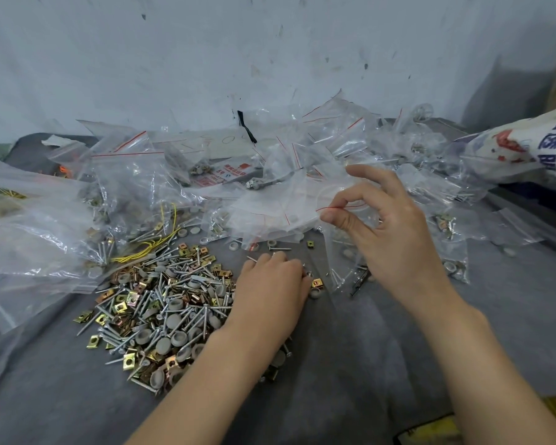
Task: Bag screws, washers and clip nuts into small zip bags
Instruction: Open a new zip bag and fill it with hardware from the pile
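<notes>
A loose heap of silver screws, grey cup washers and brass clip nuts (pixel 161 303) covers the grey table at centre left. My left hand (pixel 270 290) lies knuckles up at the heap's right edge, its fingers curled round several small parts, with a screw tip poking out. My right hand (pixel 385 226) is raised above the table and pinches the red-striped mouth of a small clear zip bag (pixel 286 207) between thumb and forefinger. A single clip nut (pixel 316 282) and a washer lie just beside my left fingertips.
Piles of clear zip bags (pixel 116 175), some holding hardware, crowd the back and left of the table against a white wall. Yellow twist wires (pixel 148 248) lie by the heap. A printed sack (pixel 527 146) sits at the right. Bare grey cloth (pixel 350 364) lies near me.
</notes>
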The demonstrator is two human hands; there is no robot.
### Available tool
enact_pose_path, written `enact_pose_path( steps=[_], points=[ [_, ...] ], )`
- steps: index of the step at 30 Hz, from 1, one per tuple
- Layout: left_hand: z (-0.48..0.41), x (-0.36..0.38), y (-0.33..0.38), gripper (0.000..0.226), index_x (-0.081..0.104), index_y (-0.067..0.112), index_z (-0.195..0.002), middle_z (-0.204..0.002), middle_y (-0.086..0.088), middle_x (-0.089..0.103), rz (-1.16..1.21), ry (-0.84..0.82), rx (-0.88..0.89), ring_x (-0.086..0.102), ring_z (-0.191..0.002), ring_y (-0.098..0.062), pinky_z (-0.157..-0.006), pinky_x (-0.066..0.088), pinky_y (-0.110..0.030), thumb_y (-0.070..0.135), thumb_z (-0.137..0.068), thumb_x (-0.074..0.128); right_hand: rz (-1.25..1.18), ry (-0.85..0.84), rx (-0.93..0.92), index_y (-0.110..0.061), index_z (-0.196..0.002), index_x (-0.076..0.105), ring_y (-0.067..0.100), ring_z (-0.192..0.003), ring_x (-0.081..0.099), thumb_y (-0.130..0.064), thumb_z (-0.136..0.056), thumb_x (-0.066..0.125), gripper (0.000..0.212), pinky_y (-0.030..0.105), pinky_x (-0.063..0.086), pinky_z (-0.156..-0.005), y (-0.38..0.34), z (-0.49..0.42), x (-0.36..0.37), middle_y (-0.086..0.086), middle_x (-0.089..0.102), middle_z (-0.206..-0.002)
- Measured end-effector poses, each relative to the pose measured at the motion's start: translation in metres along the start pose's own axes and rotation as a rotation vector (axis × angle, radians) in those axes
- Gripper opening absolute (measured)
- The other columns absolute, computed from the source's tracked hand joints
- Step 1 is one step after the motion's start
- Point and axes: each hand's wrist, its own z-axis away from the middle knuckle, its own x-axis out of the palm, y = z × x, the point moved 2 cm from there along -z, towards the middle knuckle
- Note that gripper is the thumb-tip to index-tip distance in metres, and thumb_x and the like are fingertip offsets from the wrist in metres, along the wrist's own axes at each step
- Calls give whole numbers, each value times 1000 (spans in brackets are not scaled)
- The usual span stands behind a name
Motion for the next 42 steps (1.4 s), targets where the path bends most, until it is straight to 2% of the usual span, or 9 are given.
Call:
enact_pose_path(
  steps=[5,14,18,21,26,30,34,38,42],
  points=[
    [2,3,7,33,60,28,-116,-117,1,58,-71,-1,22,52,-114,-24,-93,36,-37,48,-99,41,-8,13,-9,-39,-86,65,-21,-113,45,-50,-83,67,12,-1,30,-93,2,-1,-2,-13,51,-130],
    [6,3,11,25,59,28,-113,-114,0,48,41,-40,10,48,-112,-24,-90,39,-37,43,-96,47,-12,-7,7,-48,-84,61,-12,-117,48,-53,-83,67,8,0,30,-94,2,1,-4,-17,50,-132],
    [9,4,14,25,59,23,-109,-113,0,49,46,-10,1,49,-110,-23,-90,41,-37,40,-96,46,-10,4,5,-43,-84,64,-11,-118,49,-56,-83,66,13,1,31,-94,2,2,-4,-18,50,-131],
    [6,-7,3,22,59,24,-107,-109,4,57,196,45,-69,56,-103,-19,-89,47,-40,39,-98,47,-11,3,2,-42,-86,66,-8,-119,50,-56,-83,67,14,1,31,-95,3,2,-4,-18,51,-133],
    [-1,-41,-21,7,63,27,-98,-84,12,67,723,205,-154,62,-73,-1,-74,56,-32,31,-97,58,-8,3,4,-40,-91,66,-10,-119,49,-58,-83,65,19,-1,29,-93,4,2,-6,-18,50,-133],
    [-2,-69,-23,9,65,33,-92,-81,11,67,982,386,-116,62,-74,-5,-70,52,-26,26,-96,62,-9,-5,0,-43,-86,65,-16,-116,47,-55,-83,67,12,0,30,-93,2,1,-5,-16,50,-132],
    [0,-84,-15,15,67,35,-93,-94,14,71,1060,459,-25,65,-85,-6,-76,55,-25,21,-97,62,5,-10,-20,-37,-86,66,-23,-112,44,-51,-82,68,14,-1,29,-93,1,1,-1,-12,52,-132],
    [2,-89,-9,17,68,35,-96,-91,20,70,1044,498,29,63,-84,-1,-70,49,-15,19,-97,62,-1,-18,-14,-38,-84,66,-21,-112,45,-55,-81,67,17,1,32,-92,-1,2,1,-16,51,-133],
    [1,-89,-6,19,69,34,-96,-93,20,69,1024,511,60,61,-80,3,-67,45,-12,17,-97,62,0,-21,-18,-38,-84,67,-21,-112,46,-51,-82,69,14,0,29,-92,-2,2,2,-14,52,-132]
  ],
)
